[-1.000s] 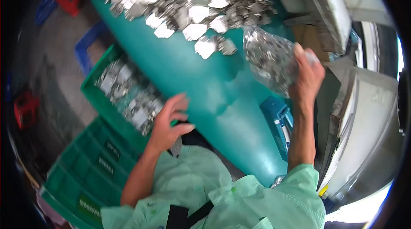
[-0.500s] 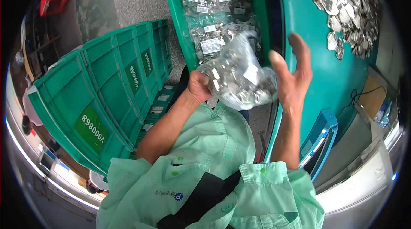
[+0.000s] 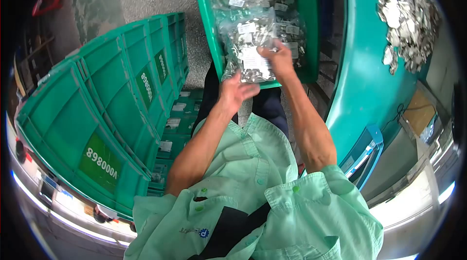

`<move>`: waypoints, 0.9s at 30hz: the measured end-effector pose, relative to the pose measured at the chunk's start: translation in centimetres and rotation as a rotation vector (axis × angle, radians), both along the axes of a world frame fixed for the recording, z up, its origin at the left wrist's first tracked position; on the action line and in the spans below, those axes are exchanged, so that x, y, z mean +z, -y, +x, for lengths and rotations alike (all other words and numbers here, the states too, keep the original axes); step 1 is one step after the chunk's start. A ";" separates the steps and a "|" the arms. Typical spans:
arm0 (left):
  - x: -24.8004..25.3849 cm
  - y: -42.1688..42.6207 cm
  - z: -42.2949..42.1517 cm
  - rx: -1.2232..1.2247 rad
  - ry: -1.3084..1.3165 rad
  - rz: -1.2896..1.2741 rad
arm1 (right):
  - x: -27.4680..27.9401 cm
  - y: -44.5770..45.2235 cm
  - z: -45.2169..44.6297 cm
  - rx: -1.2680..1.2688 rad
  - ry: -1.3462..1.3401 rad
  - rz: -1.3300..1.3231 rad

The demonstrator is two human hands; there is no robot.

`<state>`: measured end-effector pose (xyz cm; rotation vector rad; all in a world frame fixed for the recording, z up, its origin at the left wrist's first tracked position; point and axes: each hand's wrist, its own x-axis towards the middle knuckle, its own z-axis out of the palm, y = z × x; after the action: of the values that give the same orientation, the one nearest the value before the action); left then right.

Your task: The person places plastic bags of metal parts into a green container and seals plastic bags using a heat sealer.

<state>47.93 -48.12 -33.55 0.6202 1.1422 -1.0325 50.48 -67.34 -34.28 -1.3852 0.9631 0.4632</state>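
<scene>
Bag of metal pieces (image 3: 249, 48), clear and white-labelled, is placed inside the green crate (image 3: 312, 31), near its closest rim. Its right side is touched by the right hand (image 3: 275, 56), curled; whether it is gripped cannot be told. The left hand (image 3: 237, 91) is held open at the bag's lower edge. Right of both hands, a narrow gap is left before the counter (image 3: 360, 41); left of them, "V000868" is printed upside down on green panels (image 3: 53, 114).

One wide head-worn view, facing steeply down
From above the wearer's shirt (image 3: 266, 146), it looks at arm's reach over the green bin's near edge (image 3: 272, 85), the green tabletop (image 3: 357, 65) filling its right side
</scene>
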 end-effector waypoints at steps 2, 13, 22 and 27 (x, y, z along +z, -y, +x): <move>1.0 -1.8 -2.0 -0.249 -0.060 0.066 | -2.5 -1.0 -2.6 0.417 0.022 -0.597; 9.3 -0.3 2.9 -0.980 0.578 -0.087 | 14.6 -3.8 -18.6 -0.361 0.094 -0.437; 11.7 2.4 -8.6 -1.300 0.815 -0.132 | 20.2 -5.7 -51.8 -0.777 -0.349 -1.133; 15.3 5.8 -23.9 -1.444 0.911 -0.202 | 21.5 -10.8 -84.2 -1.000 -1.021 -1.457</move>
<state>24.06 -53.88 -18.21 1.6045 -0.3981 -1.6968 -33.70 -56.58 -12.73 -1.5259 2.9905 -0.5464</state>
